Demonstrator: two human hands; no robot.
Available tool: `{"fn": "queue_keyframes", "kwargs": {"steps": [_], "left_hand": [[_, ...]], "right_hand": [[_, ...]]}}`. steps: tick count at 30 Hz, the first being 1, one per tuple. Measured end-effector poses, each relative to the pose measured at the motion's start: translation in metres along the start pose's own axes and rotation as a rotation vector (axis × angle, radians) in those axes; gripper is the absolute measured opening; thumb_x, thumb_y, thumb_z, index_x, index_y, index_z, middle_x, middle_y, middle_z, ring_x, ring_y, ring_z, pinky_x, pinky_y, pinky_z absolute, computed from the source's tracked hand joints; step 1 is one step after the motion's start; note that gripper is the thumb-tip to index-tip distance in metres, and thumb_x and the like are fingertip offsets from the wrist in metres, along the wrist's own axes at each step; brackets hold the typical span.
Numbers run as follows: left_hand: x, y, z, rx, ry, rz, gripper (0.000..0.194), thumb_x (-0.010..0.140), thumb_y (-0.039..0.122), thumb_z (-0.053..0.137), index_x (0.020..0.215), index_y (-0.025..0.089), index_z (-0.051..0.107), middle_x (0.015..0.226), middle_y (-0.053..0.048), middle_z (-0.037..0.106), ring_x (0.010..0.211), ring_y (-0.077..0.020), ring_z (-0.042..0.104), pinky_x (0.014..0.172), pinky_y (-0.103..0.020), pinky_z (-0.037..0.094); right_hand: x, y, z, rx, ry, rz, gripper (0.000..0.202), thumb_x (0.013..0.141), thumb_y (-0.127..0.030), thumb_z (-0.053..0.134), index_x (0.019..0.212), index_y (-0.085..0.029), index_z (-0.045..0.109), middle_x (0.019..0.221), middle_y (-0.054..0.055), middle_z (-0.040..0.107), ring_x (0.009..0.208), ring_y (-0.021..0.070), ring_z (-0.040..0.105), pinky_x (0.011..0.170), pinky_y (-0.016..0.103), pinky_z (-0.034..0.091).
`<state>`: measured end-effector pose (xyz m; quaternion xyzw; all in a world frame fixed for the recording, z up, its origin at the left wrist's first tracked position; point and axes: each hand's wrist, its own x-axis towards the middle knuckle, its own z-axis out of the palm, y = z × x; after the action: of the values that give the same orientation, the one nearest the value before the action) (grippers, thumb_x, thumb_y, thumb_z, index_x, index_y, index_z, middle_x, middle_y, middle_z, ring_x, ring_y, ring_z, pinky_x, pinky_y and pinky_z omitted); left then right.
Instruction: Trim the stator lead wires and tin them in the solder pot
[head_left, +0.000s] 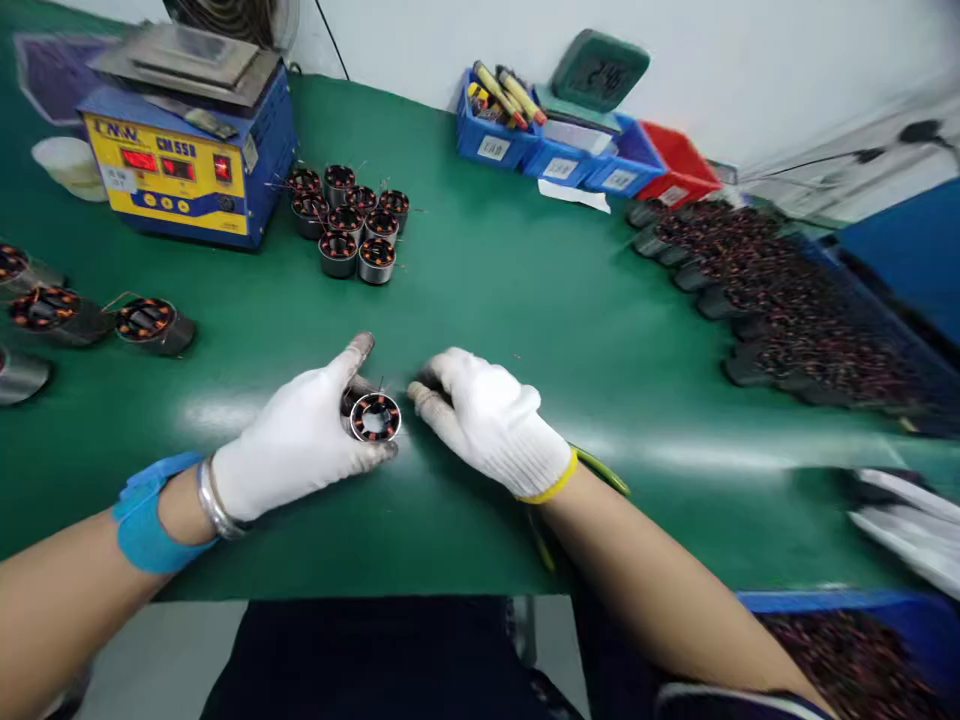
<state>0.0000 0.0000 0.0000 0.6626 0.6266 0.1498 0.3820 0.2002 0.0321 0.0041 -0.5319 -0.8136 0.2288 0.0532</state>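
Observation:
My left hand (304, 425), in a white glove with dirty fingertips, is closed around a motor stator (376, 417). The stator is a metal ring with copper windings, its open end facing up, and a thin wire sticks up from its rim. Just to its right is my right hand (487, 415), gloved in white with a yellow cuff. Its thumb and fingers are pinched together and apart from the stator; whatever they hold, if anything, is hidden. Beneath my right wrist lies a green-handled tool (600, 468), mostly covered by the arm.
Several stators (346, 220) stand grouped behind my left hand, and more (154, 325) sit at left. A blue-yellow device (180, 170) is at back left. Blue bins (495, 140) and a red bin (679, 165) line the wall. Many dark wound parts (780, 300) fill the right side.

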Motion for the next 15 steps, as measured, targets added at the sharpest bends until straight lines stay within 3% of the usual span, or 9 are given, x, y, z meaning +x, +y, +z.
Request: {"fn": "queue_keyframes", "kwargs": {"steps": [3,6,9,15], "left_hand": [[-0.003,-0.001,0.0,-0.032,-0.02,0.028,0.108,0.071,0.042,0.073,0.159,0.013,0.017,0.117,-0.009,0.072,0.099,-0.0278,0.071,0.078,-0.034,0.057],[-0.003,-0.003,-0.001,-0.032,-0.021,0.043,0.107,0.071,0.041,0.072,0.159,0.013,0.018,0.118,-0.009,0.072,0.1,-0.0288,0.07,0.078,-0.035,0.058],[-0.002,-0.005,-0.003,-0.016,-0.027,0.056,0.106,0.07,0.042,0.075,0.158,0.015,0.023,0.116,-0.008,0.073,0.102,-0.0281,0.07,0.083,-0.036,0.058],[-0.002,-0.007,-0.004,0.072,-0.08,0.12,0.096,0.071,0.045,0.074,0.154,0.018,0.035,0.12,-0.008,0.072,0.107,-0.0271,0.07,0.088,-0.035,0.057]], "right_hand": [[0.008,-0.011,0.007,0.316,0.041,-0.122,0.03,0.091,-0.04,0.063,0.111,-0.018,0.067,0.108,0.006,0.067,0.096,0.0194,0.062,0.081,0.03,0.045],[0.007,-0.013,0.014,0.485,0.087,-0.138,0.013,0.088,-0.027,0.065,0.094,-0.017,0.068,0.095,0.003,0.068,0.088,0.0158,0.061,0.077,0.027,0.045],[-0.002,-0.007,0.014,0.485,0.06,-0.095,0.01,0.089,-0.021,0.059,0.083,-0.017,0.066,0.087,0.003,0.066,0.079,0.0141,0.06,0.071,0.027,0.044],[-0.015,0.004,0.0,0.364,-0.094,-0.025,0.011,0.088,-0.024,0.059,0.085,-0.017,0.066,0.088,0.002,0.068,0.078,0.0141,0.059,0.069,0.027,0.041]]}}
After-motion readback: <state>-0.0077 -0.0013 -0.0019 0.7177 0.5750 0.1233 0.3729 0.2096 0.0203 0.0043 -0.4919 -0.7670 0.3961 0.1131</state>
